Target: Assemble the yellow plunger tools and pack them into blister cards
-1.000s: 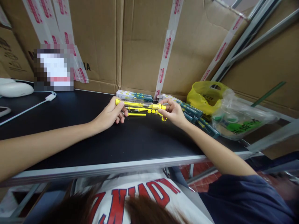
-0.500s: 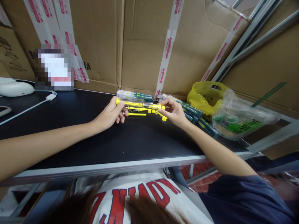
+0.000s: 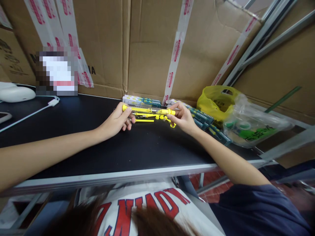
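My left hand [image 3: 116, 122] rests on the black table [image 3: 73, 144], its fingers pinched on the left end of a long yellow screwdriver-like tool [image 3: 145, 110]. Fingers of my right hand [image 3: 183, 118] close round the tool's right end, by its clear yellow handle. The tool is held level just above the table. Under it lie loose yellow parts: a thin yellow rod [image 3: 144, 120] and small yellow caps [image 3: 162, 117]. A small yellow clip [image 3: 172, 124] sits under my right fingers.
Long printed boxes [image 3: 141, 100] lie behind the tool, more of them [image 3: 204, 118] to the right. A yellow bag [image 3: 216, 101] and a clear bag [image 3: 248, 126] lie at the right. Cardboard walls stand behind. A white cable [image 3: 31, 113] and a white device [image 3: 14, 93] are far left.
My right fingers opened slightly half a second ago, then closed again on the tool's end. The left hand has barely moved.
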Motion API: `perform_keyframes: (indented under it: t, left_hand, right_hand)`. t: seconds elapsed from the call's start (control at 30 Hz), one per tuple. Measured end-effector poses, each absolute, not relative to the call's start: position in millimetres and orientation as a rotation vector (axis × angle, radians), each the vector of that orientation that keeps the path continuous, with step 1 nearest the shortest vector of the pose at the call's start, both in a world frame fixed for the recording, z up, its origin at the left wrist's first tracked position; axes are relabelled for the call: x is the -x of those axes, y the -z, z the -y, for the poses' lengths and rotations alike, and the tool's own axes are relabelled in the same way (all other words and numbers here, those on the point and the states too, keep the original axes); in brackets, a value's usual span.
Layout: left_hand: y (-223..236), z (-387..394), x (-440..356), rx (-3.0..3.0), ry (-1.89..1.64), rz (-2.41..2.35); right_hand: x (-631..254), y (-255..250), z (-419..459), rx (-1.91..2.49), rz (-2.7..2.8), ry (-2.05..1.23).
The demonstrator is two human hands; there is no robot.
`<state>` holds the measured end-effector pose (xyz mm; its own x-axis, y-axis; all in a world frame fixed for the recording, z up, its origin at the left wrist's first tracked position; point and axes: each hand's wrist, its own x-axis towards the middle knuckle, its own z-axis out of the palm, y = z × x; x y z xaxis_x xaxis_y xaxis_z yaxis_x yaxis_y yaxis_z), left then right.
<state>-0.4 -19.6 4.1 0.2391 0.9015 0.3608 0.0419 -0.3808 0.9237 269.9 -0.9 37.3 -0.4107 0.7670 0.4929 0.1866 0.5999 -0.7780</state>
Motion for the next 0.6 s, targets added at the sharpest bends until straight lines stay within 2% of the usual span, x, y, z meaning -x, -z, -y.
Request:
perform_keyframes:
  t: [0.17, 0.43, 0.6]
  left_hand:
    - [-2.8, 19.0, 0.6, -1.646, -1.26, -0.893]
    - [-3.8, 19.1, 0.2, -1.645, -1.274, -0.882]
    - [-4.0, 19.2, -0.2, -1.637, -1.274, -0.876]
  right_hand:
    - [-272.9, -37.3, 0.5, 0.799, 1.945, -0.745]
    - [-276.9, -36.9, -3.6, 0.794, 1.996, -0.371]
    - [-276.2, -37.5, -3.7, 0.782, 2.006, -0.395]
